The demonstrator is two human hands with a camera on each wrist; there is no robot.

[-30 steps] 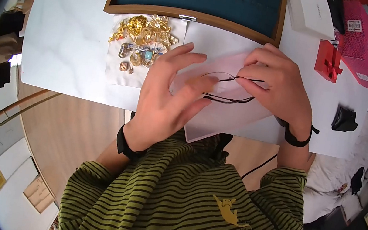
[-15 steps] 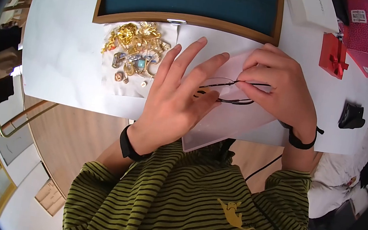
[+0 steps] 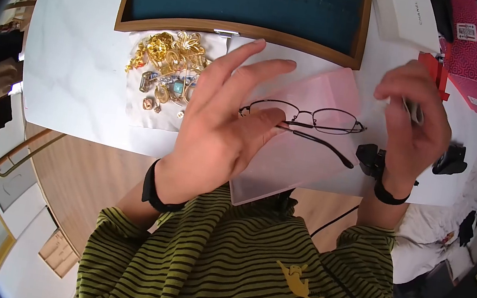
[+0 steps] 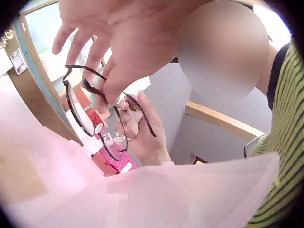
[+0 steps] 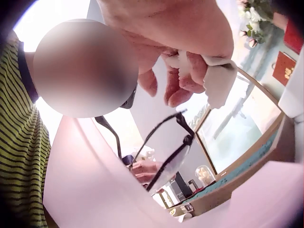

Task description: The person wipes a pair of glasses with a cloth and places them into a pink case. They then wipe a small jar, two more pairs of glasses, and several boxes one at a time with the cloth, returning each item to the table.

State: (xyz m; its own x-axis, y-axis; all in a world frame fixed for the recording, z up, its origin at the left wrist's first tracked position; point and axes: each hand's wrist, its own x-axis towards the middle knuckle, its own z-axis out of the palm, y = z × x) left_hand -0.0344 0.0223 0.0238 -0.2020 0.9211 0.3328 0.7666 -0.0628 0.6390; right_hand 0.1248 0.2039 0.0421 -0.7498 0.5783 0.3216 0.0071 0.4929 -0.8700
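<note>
My left hand [image 3: 217, 125] pinches a pair of black thin-framed eyeglasses [image 3: 335, 120] between thumb and finger, near one lens. The lenses spread out to the right of the hand, with a dark temple arm [image 3: 325, 146] pointing toward the body. To the right of the glasses is my raised right hand [image 3: 417, 128], apart from them. A small pale cloth [image 5: 220, 85] with a zigzag edge is tucked in its curled fingers. Beneath the glasses lies a translucent pink plastic sheet or case [image 3: 271, 175], overhanging the table's near edge.
Gold jewelry [image 3: 169, 54] is piled on a white cloth [image 3: 137, 107] at the left. Behind stands a wooden box with teal lining [image 3: 239, 12]. A white box [image 3: 409, 20], red gift box [image 3: 441, 74], pink bag [image 3: 474, 54] and black pouch [image 3: 450, 159] occupy the right side.
My right hand has let go of the glasses and moved off to the right with the cloth. The glasses, still in my left hand, now show both lenses spread toward the head camera.
</note>
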